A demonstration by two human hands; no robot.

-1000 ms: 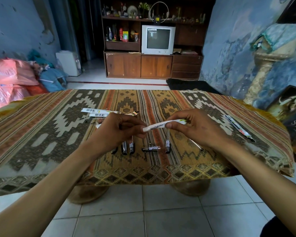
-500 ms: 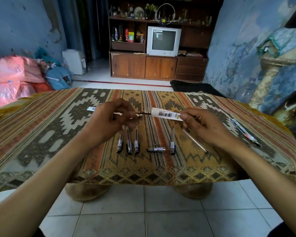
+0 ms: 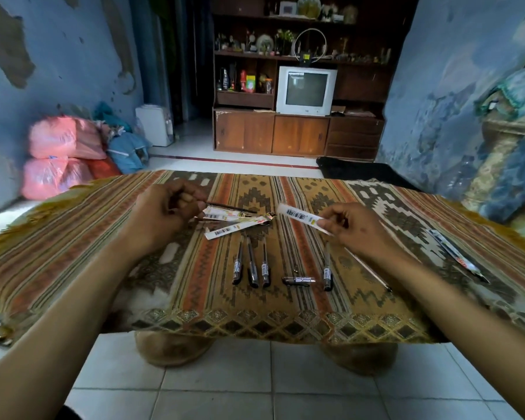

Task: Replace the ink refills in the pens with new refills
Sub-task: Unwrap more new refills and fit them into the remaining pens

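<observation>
Left hand [image 3: 164, 213] fingers curled, pinching thin dark refill [image 3: 231, 208]. Right hand [image 3: 346, 225] pinches empty wrapper [image 3: 300, 216]. Risk: refill slips, rolls among pens [image 3: 250, 266], mixing with old ones.

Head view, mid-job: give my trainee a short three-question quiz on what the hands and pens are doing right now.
1. True or false: the right hand holds a white wrapper with a barcode.
2. What does the left hand pinch? A) a thin dark refill B) a pen cap C) scissors
3. Fill in: left of the short pen piece lying crosswise, ___ pens lie side by side on the patterned cloth.

Key: 1 true; 2 A; 3 three.
</observation>
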